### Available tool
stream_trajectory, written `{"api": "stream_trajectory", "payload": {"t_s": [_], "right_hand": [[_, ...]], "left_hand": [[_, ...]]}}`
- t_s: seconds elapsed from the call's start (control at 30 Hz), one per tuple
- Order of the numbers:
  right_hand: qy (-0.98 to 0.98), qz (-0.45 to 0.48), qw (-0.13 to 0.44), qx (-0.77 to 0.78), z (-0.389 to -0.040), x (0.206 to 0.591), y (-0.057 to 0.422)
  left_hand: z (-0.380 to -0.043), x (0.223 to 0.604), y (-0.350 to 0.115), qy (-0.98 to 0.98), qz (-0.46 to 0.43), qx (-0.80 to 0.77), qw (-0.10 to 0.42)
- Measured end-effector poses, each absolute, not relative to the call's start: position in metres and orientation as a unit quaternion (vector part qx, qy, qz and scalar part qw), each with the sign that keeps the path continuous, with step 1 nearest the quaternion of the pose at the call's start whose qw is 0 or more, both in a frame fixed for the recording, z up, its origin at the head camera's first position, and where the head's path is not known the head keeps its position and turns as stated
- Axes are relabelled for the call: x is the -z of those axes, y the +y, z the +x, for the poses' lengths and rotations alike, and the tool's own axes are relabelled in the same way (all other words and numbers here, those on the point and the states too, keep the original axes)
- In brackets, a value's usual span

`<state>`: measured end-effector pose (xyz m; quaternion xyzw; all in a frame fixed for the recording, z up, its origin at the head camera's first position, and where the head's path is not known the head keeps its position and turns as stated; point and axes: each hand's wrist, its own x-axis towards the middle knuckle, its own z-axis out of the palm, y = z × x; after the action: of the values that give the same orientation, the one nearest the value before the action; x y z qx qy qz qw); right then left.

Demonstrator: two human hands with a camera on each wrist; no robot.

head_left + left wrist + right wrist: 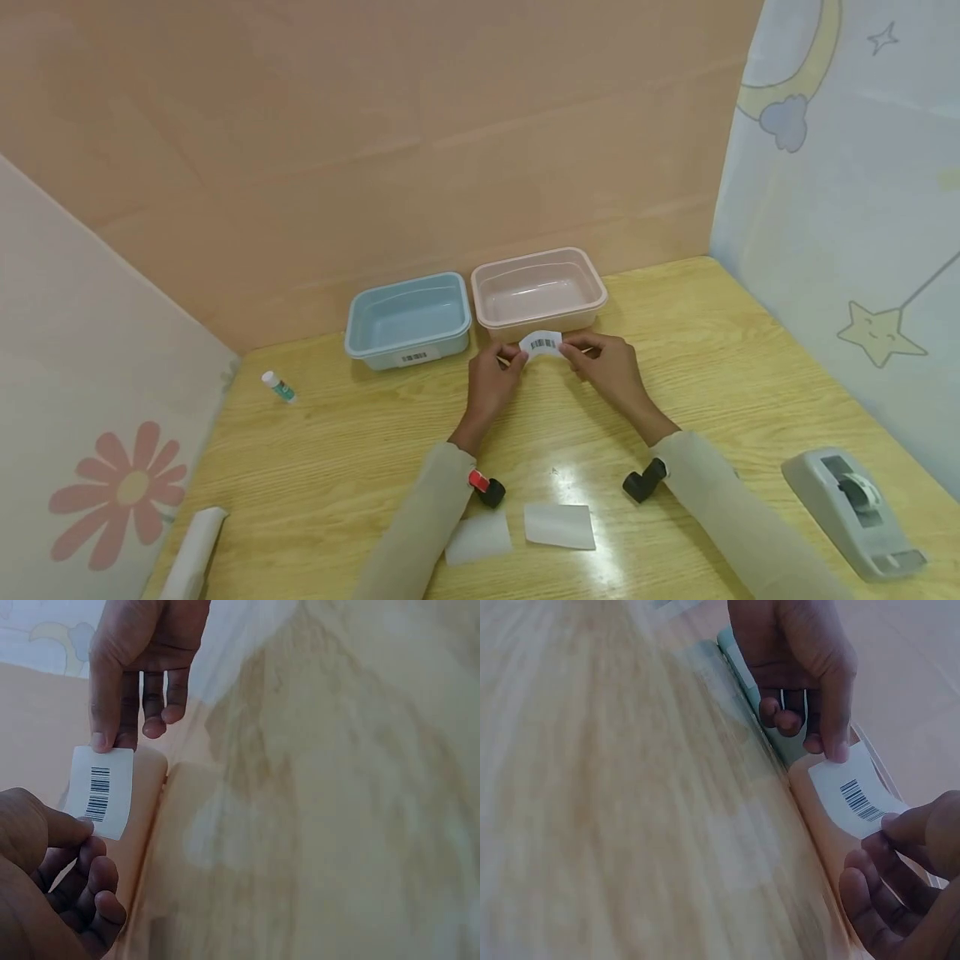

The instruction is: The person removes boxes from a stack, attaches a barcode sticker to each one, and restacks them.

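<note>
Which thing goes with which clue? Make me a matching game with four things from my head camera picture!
Things:
1. blue box
2. white label
3. glue stick
4. tape dispenser

Clues:
A. pinched by the left hand and the right hand
B. grey, at the right side of the table
C. has a barcode sticker on its front wall
D. green and white, at the table's left side

Pairs: 1-C, 2-A, 3-D, 4-B

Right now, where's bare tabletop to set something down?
Free: between glue stick and left sleeve; between right hand and tape dispenser. Crowded: around the barcode label, pinched by that hand and the left hand before the pink tub.
</note>
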<state>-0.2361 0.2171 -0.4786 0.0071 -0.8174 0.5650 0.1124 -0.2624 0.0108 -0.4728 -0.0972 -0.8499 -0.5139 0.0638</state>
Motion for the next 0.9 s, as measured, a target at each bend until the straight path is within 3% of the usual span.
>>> {"api": "stream_trajectory", "payload": {"t_s": [0.9], "right_hand": [[-0.830,0.001,0.088,-0.551,-0.248,0.488,0.221]], "left_hand": [[-0.286,0.482,0.027,-0.868,-0.054,0.484,0.100]]}}
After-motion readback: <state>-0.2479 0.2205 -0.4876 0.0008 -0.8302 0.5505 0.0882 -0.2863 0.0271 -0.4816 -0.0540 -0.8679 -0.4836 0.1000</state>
